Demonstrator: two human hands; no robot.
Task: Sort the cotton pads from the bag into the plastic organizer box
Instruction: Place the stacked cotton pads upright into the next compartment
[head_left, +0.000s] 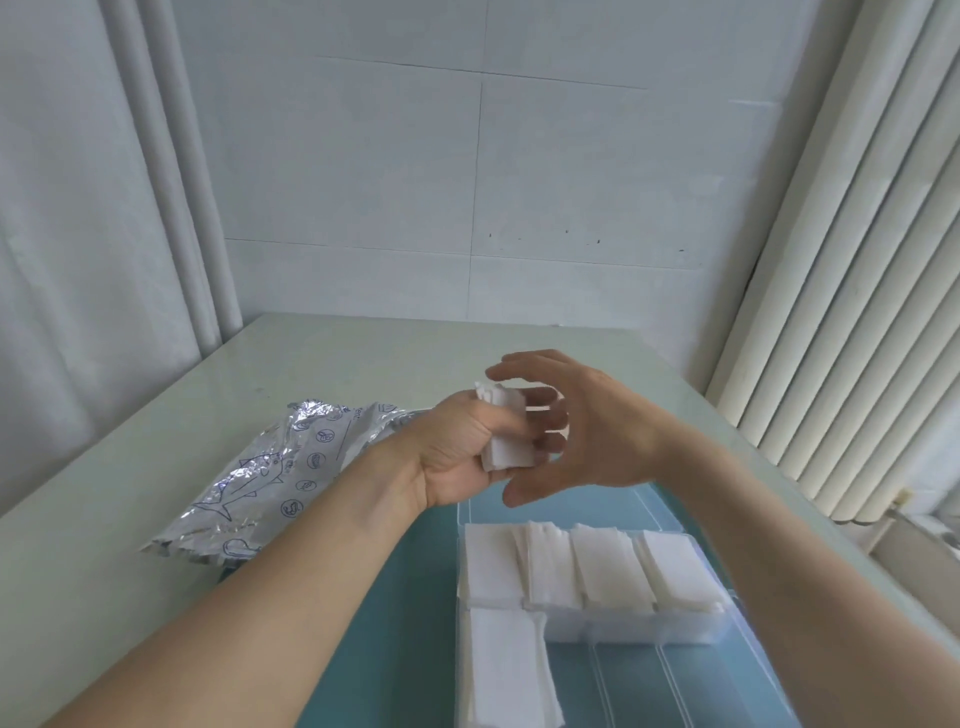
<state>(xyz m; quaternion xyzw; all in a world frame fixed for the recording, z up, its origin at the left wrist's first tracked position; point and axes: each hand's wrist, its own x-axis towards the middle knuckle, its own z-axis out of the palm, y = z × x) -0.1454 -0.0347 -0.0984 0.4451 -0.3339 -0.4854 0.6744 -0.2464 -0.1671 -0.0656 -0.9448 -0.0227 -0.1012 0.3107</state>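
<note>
A foil bag (270, 478) with blue fish print lies crumpled toward the table's (130, 467) left edge, my left forearm crossing in front of it. Near the front edge a clear box (597, 631) sits on a teal mat (415, 597); its far row of compartments holds white pads (597, 566), one near compartment too. The box's near part is cut off by the picture's bottom edge. Blinds (852, 291) hang to the right. My left hand (467, 457) is curled round a small stack (506, 431) above the box. My right hand (587, 431) cups beside it, fingers spread and apart; whether they touch the stack I cannot tell.
</note>
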